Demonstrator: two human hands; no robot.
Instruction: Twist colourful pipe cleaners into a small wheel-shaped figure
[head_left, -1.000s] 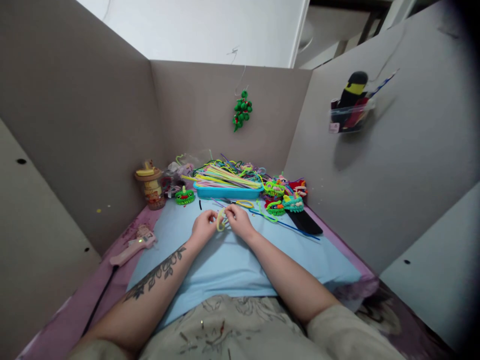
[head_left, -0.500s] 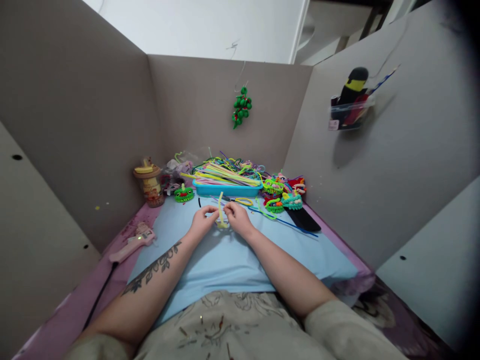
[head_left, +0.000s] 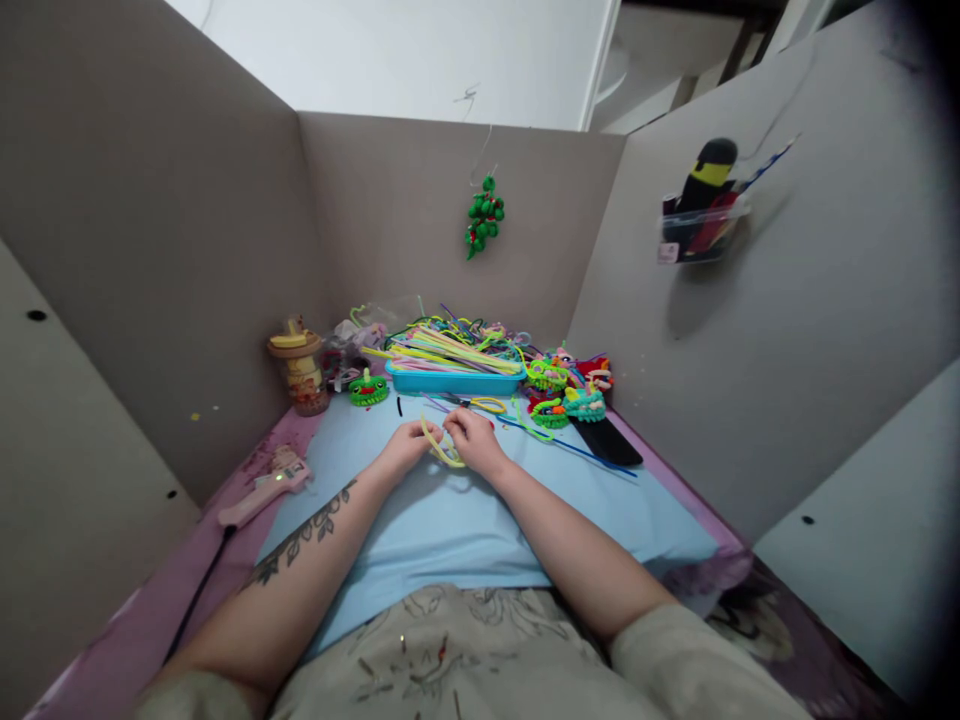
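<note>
A pale yellow pipe cleaner (head_left: 442,452), bent into a curve, is between my two hands above the blue cloth (head_left: 450,530). My left hand (head_left: 409,445) pinches it from the left, with one end rising past the fingers. My right hand (head_left: 474,440) is closed on it from the other side; the fingertips are partly hidden. Just beyond the hands lie scissors with yellow handles (head_left: 487,404). A turquoise tray (head_left: 457,382) heaped with straight pipe cleaners stands behind them.
At the left are a pink glue gun (head_left: 266,492) and a lidded cup (head_left: 296,370). A green pipe-cleaner piece (head_left: 367,390) sits left of the tray. Several colourful pieces (head_left: 585,403) and a black flat object (head_left: 609,440) lie right. Grey panels (head_left: 465,280) enclose the table.
The yellow pipe cleaner stood upright between my hands; now it is tilted left and curves below my fingers. Both hands have shifted only slightly.
</note>
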